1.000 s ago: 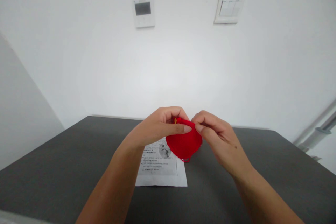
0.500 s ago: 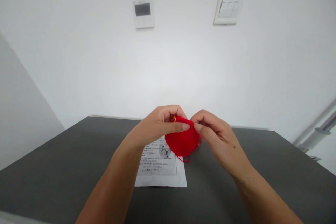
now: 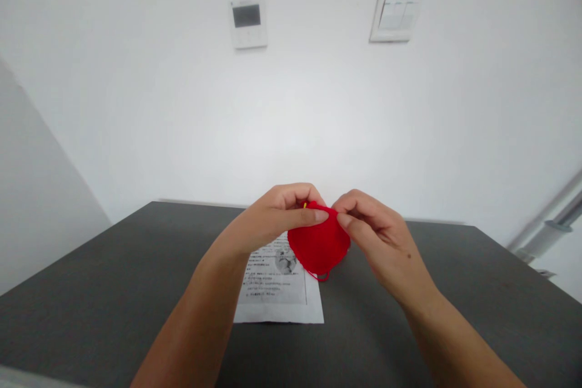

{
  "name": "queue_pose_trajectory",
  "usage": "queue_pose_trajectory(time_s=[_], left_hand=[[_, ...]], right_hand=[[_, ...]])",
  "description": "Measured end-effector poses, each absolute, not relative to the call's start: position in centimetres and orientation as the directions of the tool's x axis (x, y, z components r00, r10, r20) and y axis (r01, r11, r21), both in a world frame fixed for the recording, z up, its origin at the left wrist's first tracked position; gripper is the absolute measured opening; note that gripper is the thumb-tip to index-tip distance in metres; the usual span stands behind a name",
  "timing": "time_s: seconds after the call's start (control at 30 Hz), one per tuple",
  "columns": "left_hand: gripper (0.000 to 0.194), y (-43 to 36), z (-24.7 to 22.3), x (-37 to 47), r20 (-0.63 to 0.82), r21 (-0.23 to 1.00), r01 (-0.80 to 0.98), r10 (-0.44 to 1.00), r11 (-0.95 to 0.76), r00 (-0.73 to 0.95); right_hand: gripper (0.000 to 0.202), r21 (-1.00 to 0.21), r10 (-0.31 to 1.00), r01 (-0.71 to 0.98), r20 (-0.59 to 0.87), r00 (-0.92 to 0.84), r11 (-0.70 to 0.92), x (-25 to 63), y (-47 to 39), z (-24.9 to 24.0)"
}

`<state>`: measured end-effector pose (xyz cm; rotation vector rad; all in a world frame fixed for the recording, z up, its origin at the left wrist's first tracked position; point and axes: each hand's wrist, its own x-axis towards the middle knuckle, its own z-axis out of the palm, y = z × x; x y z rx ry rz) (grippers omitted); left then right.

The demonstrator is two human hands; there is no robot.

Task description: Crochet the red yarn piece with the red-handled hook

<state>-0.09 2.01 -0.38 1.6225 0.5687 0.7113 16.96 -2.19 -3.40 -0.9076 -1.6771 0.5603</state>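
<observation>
A red fabric piece [image 3: 319,245] with a scalloped edge hangs between my hands above a printed sheet [image 3: 282,303]. My left hand [image 3: 284,212] pinches its top edge, thumb on the near face and fingers behind. The top right edge is held between the thumb and forefinger of my right hand [image 3: 375,230]. A small yellow piece [image 3: 305,205] shows at the top left of the fabric, by my left fingers. Under the fabric a loop of red yarn [image 3: 323,277] dangles over the sheet's right edge.
The dark grey table [image 3: 364,327] meets a white wall. On the wall are a panel with a dark screen [image 3: 247,17] and a switch plate [image 3: 396,16]. A grey pipe [image 3: 548,236] stands at the right.
The red fabric has turned slightly and its lower part has shifted a little right. Less of the yellow piece and of the yarn on the right shows. Both hands keep their grip.
</observation>
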Motion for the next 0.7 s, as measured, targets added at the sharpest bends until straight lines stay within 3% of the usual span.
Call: queue_pose_trajectory(time_s=[0.7], left_hand=[[0.019, 1.67, -0.16, 0.13, 0.141, 0.975, 0.032, 0.719, -0.222, 0.681]], right_hand=[[0.015, -0.770, 0.819, 0.286, 0.562, -0.119, 0.570, 17.07, -2.16, -3.36]])
